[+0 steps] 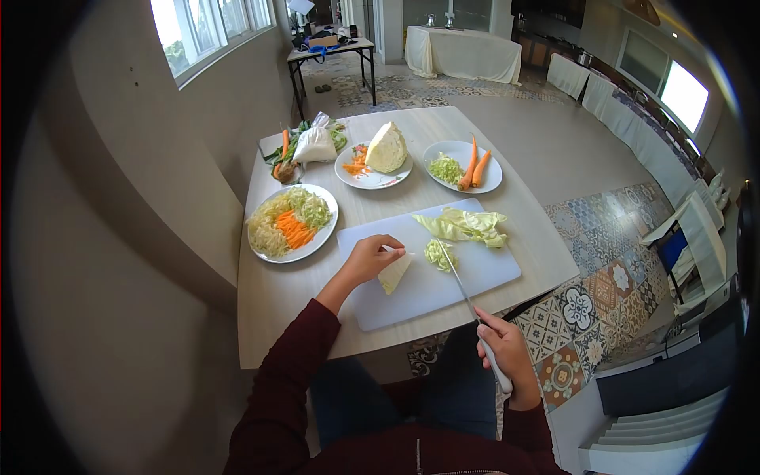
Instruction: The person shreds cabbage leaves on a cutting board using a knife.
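A white cutting board (483, 277) lies in front of me on the table. My left hand (370, 260) is closed, its fingertips on a pale cabbage wedge (393, 277) at the board's left side. In my right hand (507, 347) I grip a knife (464, 294) by its white handle, near the table's front edge. The blade points up and to the left, its tip at a small heap of shredded cabbage (438, 255) in the middle of the board. Behind the heap lie loose cabbage leaves (459, 226).
Behind the board stand a plate of shredded vegetables (293, 229), a plate with a large cabbage piece (386, 148) and carrot bits, and a plate with whole carrots (475, 168). A white plastic bag (316, 146) and vegetables sit at the far left corner. A wall adjoins the left side.
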`<state>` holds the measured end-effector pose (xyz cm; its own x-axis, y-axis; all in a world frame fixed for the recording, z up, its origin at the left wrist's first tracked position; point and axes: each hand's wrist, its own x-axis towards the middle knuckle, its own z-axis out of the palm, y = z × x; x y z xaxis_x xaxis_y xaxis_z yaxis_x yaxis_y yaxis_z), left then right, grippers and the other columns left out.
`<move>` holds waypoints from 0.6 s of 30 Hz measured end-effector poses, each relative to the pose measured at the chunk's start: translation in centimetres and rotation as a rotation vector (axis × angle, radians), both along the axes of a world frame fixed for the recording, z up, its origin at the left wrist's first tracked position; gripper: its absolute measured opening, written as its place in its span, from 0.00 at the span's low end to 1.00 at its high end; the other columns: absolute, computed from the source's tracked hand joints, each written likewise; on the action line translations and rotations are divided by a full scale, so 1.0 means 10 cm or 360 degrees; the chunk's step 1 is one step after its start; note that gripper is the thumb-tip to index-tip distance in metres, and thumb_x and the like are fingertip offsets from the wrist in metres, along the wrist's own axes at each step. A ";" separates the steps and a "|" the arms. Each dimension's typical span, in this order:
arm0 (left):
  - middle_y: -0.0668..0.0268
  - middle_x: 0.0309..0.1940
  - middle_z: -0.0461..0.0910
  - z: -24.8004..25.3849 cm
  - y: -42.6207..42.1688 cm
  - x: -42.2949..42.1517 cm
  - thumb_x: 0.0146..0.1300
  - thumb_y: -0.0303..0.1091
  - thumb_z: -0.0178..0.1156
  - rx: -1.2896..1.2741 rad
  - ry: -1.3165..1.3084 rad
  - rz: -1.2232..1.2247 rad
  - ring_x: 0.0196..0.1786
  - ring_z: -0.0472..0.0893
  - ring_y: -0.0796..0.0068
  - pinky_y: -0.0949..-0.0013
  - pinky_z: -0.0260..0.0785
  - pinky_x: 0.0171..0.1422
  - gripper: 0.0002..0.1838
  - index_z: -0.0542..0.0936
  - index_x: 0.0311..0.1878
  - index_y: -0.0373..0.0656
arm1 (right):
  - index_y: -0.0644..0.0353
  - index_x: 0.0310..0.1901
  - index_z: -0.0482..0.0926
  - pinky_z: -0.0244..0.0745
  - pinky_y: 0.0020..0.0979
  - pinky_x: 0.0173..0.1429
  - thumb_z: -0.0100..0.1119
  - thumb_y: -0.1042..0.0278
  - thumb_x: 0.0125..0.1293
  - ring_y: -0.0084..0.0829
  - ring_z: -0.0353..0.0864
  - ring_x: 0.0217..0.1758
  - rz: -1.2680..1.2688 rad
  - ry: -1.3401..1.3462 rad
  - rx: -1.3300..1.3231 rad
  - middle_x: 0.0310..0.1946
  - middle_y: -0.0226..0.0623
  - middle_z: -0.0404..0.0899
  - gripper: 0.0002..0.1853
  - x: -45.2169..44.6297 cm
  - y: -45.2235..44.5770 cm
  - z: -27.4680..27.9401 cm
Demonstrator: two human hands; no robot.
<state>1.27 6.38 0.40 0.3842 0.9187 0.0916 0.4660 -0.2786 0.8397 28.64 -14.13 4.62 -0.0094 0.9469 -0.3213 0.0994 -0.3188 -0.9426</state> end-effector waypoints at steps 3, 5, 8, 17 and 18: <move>0.60 0.43 0.85 -0.09 0.01 -0.06 0.70 0.39 0.63 0.0181 -0.0215 0.0124 0.43 0.83 0.71 0.68 0.76 0.49 0.15 0.84 0.51 0.38 | 0.54 0.70 0.72 0.68 0.20 0.22 0.54 0.67 0.74 0.16 0.69 0.16 -0.0033 0.0075 0.0043 0.19 0.28 0.74 0.23 0.00 -0.02 -0.07; 0.58 0.44 0.85 -0.10 0.00 -0.12 0.70 0.39 0.62 0.0239 -0.0318 0.0216 0.44 0.83 0.68 0.67 0.76 0.49 0.15 0.84 0.50 0.38 | 0.55 0.70 0.73 0.68 0.20 0.22 0.54 0.67 0.74 0.16 0.69 0.16 -0.0025 0.0043 0.0062 0.19 0.28 0.74 0.23 -0.02 -0.04 -0.05; 0.56 0.45 0.84 -0.10 -0.03 -0.21 0.68 0.36 0.63 0.0348 -0.0292 0.0336 0.46 0.83 0.63 0.63 0.77 0.50 0.13 0.84 0.49 0.38 | 0.56 0.70 0.72 0.68 0.19 0.22 0.54 0.67 0.74 0.15 0.69 0.16 -0.0042 0.0047 0.0106 0.19 0.29 0.74 0.23 -0.03 -0.04 -0.09; 0.58 0.47 0.83 -0.21 -0.07 -0.24 0.62 0.34 0.67 0.0810 0.0412 0.0219 0.52 0.80 0.59 0.62 0.74 0.55 0.16 0.83 0.53 0.44 | 0.62 0.72 0.68 0.68 0.20 0.22 0.52 0.65 0.75 0.18 0.70 0.16 -0.0108 0.0042 0.0242 0.20 0.33 0.75 0.26 -0.07 0.04 -0.13; 0.58 0.46 0.83 -0.19 -0.09 -0.23 0.61 0.33 0.68 0.0811 0.0431 0.0200 0.52 0.80 0.59 0.62 0.73 0.55 0.17 0.83 0.53 0.44 | 0.62 0.72 0.68 0.68 0.20 0.22 0.52 0.65 0.75 0.18 0.70 0.16 -0.0113 0.0046 0.0242 0.21 0.33 0.75 0.26 -0.08 0.03 -0.12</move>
<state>-1.00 5.46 -1.46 0.3463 0.8247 0.4471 0.7008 -0.5443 0.4611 27.84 -13.82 3.40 0.0521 0.9832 -0.1749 0.0539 -0.1777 -0.9826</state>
